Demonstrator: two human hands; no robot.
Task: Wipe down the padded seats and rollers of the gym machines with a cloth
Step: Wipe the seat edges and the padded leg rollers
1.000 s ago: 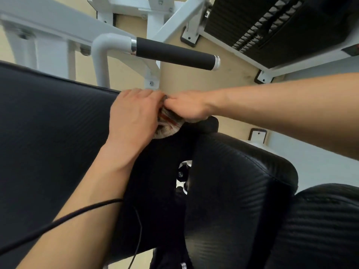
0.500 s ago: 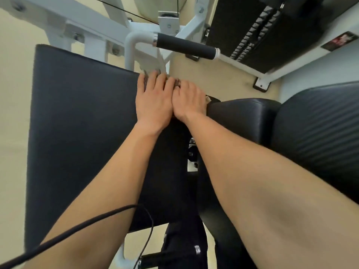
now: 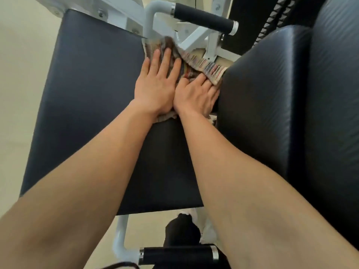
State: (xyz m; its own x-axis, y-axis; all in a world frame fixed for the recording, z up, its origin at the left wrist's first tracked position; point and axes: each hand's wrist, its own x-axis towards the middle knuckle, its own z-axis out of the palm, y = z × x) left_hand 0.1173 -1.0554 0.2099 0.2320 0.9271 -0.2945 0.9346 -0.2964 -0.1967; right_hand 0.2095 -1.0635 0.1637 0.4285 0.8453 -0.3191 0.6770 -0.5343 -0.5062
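Observation:
A flat black padded seat (image 3: 87, 94) fills the middle of the head view. A multicoloured striped cloth (image 3: 196, 63) lies spread over its far right corner, one edge hanging off toward the white frame. My left hand (image 3: 155, 88) presses flat on the cloth with its fingers spread. My right hand (image 3: 196, 96) lies beside it, touching it, fingers on the cloth near the gap to the black back pad (image 3: 262, 94). Most of the cloth is hidden under both palms.
A second ribbed black pad (image 3: 334, 94) stands at the far right. A black-grip handle (image 3: 204, 18) juts out beyond the seat and another (image 3: 178, 256) sits at the near edge. White frame tubing (image 3: 120, 237) supports the seat. A weight stack (image 3: 272, 14) is at the top right, beige floor (image 3: 19, 74) at the left.
The cloth was bunched between my hands; now it is spread out on the seat corner, with both hands flat on it. The view has shifted to look straight down the seat.

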